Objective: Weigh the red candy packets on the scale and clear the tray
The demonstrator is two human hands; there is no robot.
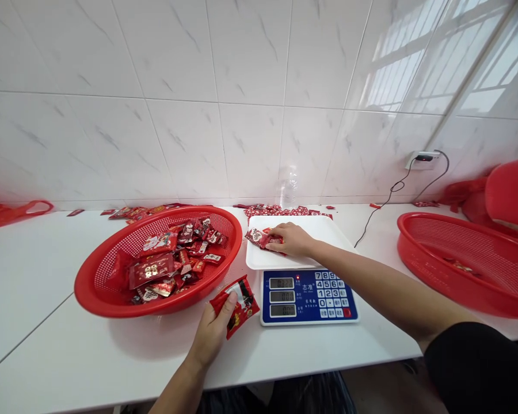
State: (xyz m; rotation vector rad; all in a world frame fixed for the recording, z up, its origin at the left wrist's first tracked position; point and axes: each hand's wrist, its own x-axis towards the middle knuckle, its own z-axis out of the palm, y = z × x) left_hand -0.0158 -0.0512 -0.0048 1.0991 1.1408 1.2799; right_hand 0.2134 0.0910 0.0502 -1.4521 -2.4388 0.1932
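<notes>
a white tiled wall (176,144) fills the upper half of the frame, and below it i have a white surface (47,356) reaching from left to right. left of centre sits a perforated red basket (99,299), loaded with mixed wrapped packets (155,267); at the right edge i see a second red basket (453,293), with a few small pieces low inside. between the two, a scale (311,316) with a blue keypad panel stands near the centre, its white tray (330,230) on top. the right hand (291,238), below a black sleeve (475,362), lies over the left part of the tray, fingers curled onto a dark red packet (255,236); whether that grip is closed on it, i cannot tell. the left hand (211,330), lower centre, has its grip clamped on a bright red packet (244,313), thumb on top, just left of the scale. a clear bottle (289,187) stands behind the tray, near the wall. at upper right, a black plug (423,157) sits in a wall socket.
</notes>
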